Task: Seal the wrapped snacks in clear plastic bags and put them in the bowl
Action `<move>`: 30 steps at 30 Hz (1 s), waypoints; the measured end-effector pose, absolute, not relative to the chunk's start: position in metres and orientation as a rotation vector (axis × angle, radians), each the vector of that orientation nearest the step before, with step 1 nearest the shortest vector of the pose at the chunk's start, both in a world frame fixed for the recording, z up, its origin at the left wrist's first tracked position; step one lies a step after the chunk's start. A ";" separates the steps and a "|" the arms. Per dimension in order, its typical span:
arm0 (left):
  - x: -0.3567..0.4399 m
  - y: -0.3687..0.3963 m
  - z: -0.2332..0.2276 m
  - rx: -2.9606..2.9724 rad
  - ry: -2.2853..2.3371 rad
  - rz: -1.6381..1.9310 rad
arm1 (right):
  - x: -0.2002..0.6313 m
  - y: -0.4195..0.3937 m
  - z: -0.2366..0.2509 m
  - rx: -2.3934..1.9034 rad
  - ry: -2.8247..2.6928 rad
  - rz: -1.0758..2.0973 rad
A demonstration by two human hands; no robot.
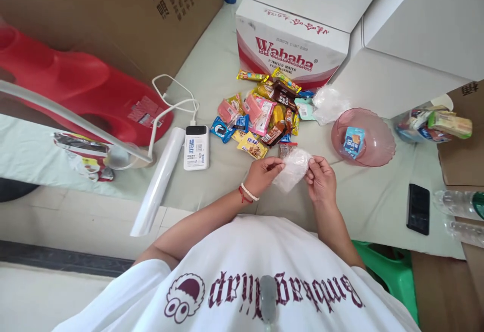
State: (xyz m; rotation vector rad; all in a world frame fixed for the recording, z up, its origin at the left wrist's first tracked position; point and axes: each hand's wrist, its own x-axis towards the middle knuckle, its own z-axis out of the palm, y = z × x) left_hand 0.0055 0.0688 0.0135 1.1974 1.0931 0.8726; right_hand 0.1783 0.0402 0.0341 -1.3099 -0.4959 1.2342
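Between my two hands is a crumpled clear plastic bag [290, 171], held just above the table's near edge. My left hand [262, 175] pinches its left side between thumb and fingers. On the other side, my right hand [321, 176] grips the upper right corner with closed fingertips. Just beyond the hands lies a heap of wrapped snacks [264, 110] in yellow, pink, brown and blue packets. To the right stands a pink translucent bowl [381, 143] with one blue snack packet [354, 142] inside. A second crumpled clear plastic bag [329, 104] rests behind the bowl.
A white power bank [196, 150] with a cable and a white roll [159, 180] lie at left, near a red plastic object [94, 85]. Behind the snacks stands a Wahaha carton [291, 44]. A black phone [418, 209] and plastic bottles [459, 205] are at right.
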 end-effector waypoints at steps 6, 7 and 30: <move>0.001 0.066 0.009 1.054 1.067 0.818 | 0.186 0.031 0.040 -1.318 -0.691 1.136; 0.001 0.066 0.009 1.006 1.059 0.819 | 0.186 0.029 0.039 -1.295 -0.701 1.154; -0.077 0.076 0.010 0.689 0.936 0.888 | 0.272 0.022 0.070 -1.596 -1.550 0.981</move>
